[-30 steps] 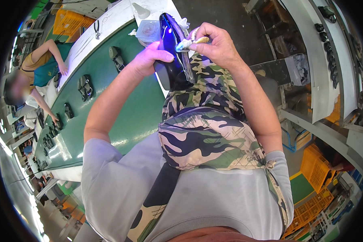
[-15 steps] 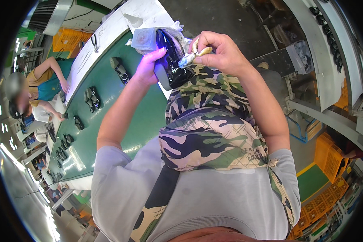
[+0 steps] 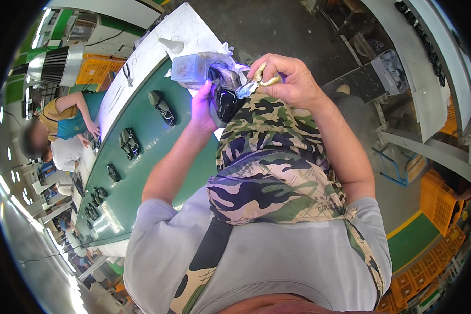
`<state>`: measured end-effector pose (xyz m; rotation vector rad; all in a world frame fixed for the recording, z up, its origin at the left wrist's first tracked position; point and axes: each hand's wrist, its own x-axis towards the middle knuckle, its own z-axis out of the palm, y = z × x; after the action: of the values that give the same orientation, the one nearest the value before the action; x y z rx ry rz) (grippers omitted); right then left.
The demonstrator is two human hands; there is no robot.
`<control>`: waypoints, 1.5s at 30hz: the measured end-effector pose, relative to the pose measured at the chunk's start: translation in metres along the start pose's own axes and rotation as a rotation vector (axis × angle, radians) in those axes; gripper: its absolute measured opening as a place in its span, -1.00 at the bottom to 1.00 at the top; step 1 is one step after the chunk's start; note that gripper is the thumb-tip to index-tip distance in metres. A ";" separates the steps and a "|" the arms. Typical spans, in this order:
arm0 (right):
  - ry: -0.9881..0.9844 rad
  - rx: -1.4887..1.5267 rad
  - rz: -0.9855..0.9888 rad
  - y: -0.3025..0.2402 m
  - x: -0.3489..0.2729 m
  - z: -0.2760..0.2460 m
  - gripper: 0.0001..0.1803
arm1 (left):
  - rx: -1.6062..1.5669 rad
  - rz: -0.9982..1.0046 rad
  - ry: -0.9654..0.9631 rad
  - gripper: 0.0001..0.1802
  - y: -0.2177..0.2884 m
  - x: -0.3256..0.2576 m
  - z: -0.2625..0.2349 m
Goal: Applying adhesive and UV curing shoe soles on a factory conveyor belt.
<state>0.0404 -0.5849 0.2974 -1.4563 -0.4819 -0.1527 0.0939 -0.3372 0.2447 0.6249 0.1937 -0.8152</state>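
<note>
A glossy black shoe (image 3: 228,102) is held up in front of my camouflage apron, its toe pointing down toward me. My left hand (image 3: 203,109) grips it from the left side, thumb along its edge. Between the fingers of my right hand (image 3: 287,78) is a bunched, stained cloth (image 3: 248,89), whose bluish-white end touches or nearly touches the shoe's right side. Just beyond the shoe stands a translucent square container (image 3: 187,69), with crumpled white material around it. Part of the shoe's far end is hard to make out.
Several black shoes, such as this pair (image 3: 130,142), lie on the green conveyor belt (image 3: 157,152). On the white table edge are a pale cone (image 3: 171,45) and pliers (image 3: 127,75). A co-worker (image 3: 63,120) stands across the belt at left. Orange crates (image 3: 438,201) stand at right.
The shoe has tilted in my left hand and dropped slightly toward me. My right hand has shifted a little down and right with the cloth. The whole view has shifted slightly.
</note>
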 end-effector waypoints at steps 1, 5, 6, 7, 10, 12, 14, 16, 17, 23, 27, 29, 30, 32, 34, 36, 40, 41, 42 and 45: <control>0.012 0.011 -0.010 0.000 -0.001 -0.002 -0.76 | 0.006 0.000 -0.001 -0.37 -0.002 0.002 0.001; 0.067 0.026 -0.049 0.001 0.000 -0.010 -0.73 | -0.073 -0.011 -0.131 -0.29 -0.012 0.012 0.000; 0.071 0.029 -0.056 0.001 0.000 -0.013 -0.73 | -0.065 -0.011 -0.132 -0.29 -0.012 0.015 -0.003; 0.088 0.052 -0.061 0.001 0.001 -0.015 -0.74 | -0.120 -0.080 -0.223 -0.31 -0.012 0.019 -0.010; 0.134 0.094 -0.084 0.007 -0.003 -0.029 -0.76 | -0.164 -0.025 -0.098 -0.35 -0.025 0.025 0.018; 0.171 0.090 -0.120 0.007 -0.007 -0.043 -0.78 | -0.141 0.020 0.026 -0.36 -0.031 0.042 0.031; 0.284 0.138 -0.071 0.010 -0.015 -0.057 -0.77 | -0.170 -0.126 -0.135 -0.29 -0.031 0.049 0.044; 0.386 0.037 -0.107 0.018 -0.022 -0.075 -0.77 | -0.148 -0.088 0.006 -0.20 -0.033 0.056 0.060; 0.473 0.088 -0.075 0.026 -0.026 -0.083 -0.77 | -0.170 -0.102 -0.046 -0.16 -0.030 0.060 0.064; 0.943 0.308 0.076 0.101 -0.090 -0.117 -0.77 | 0.283 0.120 -0.245 -0.32 -0.016 0.106 0.156; 1.076 0.242 0.326 0.143 -0.134 -0.124 -0.76 | 0.573 0.172 -0.305 -0.37 0.008 0.173 0.252; 1.118 0.248 0.329 0.168 -0.158 -0.125 -0.76 | 0.788 0.302 -0.236 -0.42 0.002 0.199 0.329; 1.153 0.251 0.347 0.175 -0.164 -0.128 -0.76 | 0.898 0.385 -0.206 -0.44 -0.008 0.208 0.371; 1.150 0.279 0.401 0.181 -0.172 -0.139 -0.76 | 1.068 0.517 -0.449 -0.48 -0.018 0.241 0.434; 1.158 0.301 0.462 0.187 -0.175 -0.147 -0.76 | 1.298 0.635 -0.597 -0.53 -0.037 0.272 0.492; 1.181 0.342 0.423 0.195 -0.169 -0.154 -0.77 | 1.635 0.906 -0.687 -0.45 -0.048 0.312 0.538; 1.148 0.356 0.457 0.201 -0.171 -0.153 -0.78 | 2.215 1.021 -0.594 -0.31 -0.119 0.305 0.607; 1.158 0.366 0.421 0.205 -0.169 -0.153 -0.78 | 2.292 1.058 -0.608 -0.30 -0.130 0.295 0.605; 1.163 0.375 0.386 0.208 -0.167 -0.152 -0.78 | 2.370 1.094 -0.615 -0.29 -0.140 0.286 0.600; 1.135 0.356 0.429 0.211 -0.168 -0.154 -0.78 | 2.278 0.989 -0.413 -0.23 -0.157 0.320 0.585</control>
<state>0.0058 -0.7403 0.0310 -0.8920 0.6931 -0.4789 0.1548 -0.9610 0.5201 2.3075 -1.5742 0.2227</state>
